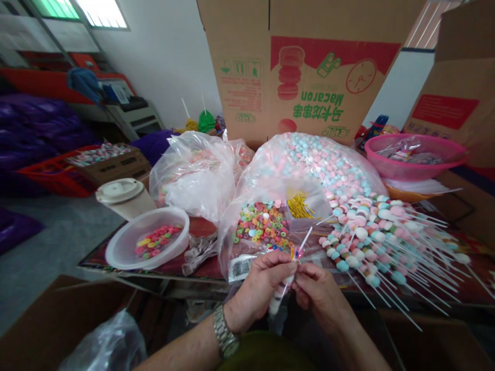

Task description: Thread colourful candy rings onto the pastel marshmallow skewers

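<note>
My left hand (265, 281) is closed around a wrapped candy skewer (279, 298), whose white stick points up past the fingers. A clear wrapper covers the candy, which hangs below the hands. Right at the wrapper's gathered neck, my right hand (315, 288) pinches with thumb and fingertips; whether a tie is between them is hidden. Just beyond lie ring candies (263, 226) in an open clear bag, and a small box of gold twist ties (299, 206). To the right is a pile of candy skewers (371, 232) on white sticks.
A bowl (166, 211) with ring candies and a lidded cup (126, 198) stand at the left. Behind are a large bag of pastel candies (320, 159), another plastic bag (193, 175), a pink basket (415, 167) and a tall carton (240, 41). The table's front edge runs beneath my hands.
</note>
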A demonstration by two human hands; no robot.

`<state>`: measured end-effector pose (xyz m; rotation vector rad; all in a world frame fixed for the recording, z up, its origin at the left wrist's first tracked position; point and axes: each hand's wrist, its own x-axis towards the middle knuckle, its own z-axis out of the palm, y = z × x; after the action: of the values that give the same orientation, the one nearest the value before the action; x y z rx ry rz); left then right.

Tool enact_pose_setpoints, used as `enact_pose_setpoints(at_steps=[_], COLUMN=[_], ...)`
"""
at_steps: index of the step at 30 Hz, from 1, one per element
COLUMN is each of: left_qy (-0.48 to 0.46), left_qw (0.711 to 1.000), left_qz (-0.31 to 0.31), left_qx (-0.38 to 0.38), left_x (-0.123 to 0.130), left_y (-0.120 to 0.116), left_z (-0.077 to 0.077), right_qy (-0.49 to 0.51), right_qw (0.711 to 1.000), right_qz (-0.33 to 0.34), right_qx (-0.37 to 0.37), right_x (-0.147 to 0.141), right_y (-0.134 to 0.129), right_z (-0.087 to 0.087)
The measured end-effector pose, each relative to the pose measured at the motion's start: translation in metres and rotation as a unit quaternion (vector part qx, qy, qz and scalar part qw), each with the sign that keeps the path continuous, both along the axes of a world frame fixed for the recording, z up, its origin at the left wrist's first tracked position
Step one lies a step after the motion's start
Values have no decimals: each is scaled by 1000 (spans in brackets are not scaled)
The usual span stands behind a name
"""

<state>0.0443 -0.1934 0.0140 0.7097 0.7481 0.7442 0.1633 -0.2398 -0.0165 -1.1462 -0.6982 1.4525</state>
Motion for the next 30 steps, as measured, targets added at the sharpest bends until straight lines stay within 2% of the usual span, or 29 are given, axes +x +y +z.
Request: enact_pose_setpoints(at_steps=[3, 6, 9, 11, 16, 19, 22, 24, 27, 29, 30], left_qy=[31, 90, 122, 138, 150, 148, 120, 58, -54, -100, -109], left_qw=[999, 995, 992, 987, 976, 982, 992, 994, 967, 951, 950], left_qz=[21, 32, 4, -25, -115, -79, -37, -84, -209, -252, -251], left_qx=[-9, -5, 37, 72, 107, 89, 35, -36, -133, -150, -148], left_x=[-2, -3, -2, -4, -14, -17, -18, -21, -27, -30, -31], left_y=[5, 9, 8, 6, 3, 3, 5, 7, 10, 11, 11], left_z=[-5, -8, -10, -11, -16, -20, -23, -23, -22, -20, -19], right_qy=[-102, -215, -291, -287, -253, -254, -234, -282, -382, -391, -396], right_qw=[994, 971, 954, 957, 967, 967, 972, 955, 888, 866, 863], right_qz=[-51, -101, -39, -1, 10, -6, -6, 43, 144, 193, 196], right_qx=[-3, 38, 56, 38, -14, -11, 16, 80, 211, 245, 245], right_x=[11, 21, 16, 9, 1, 0, -1, 1, 8, 12, 13], right_y=[-1, -8, -10, -6, 5, 4, -1, -5, -9, -9, -8], right_z=[7, 23, 30, 27, 8, 0, -1, 6, 23, 32, 34])
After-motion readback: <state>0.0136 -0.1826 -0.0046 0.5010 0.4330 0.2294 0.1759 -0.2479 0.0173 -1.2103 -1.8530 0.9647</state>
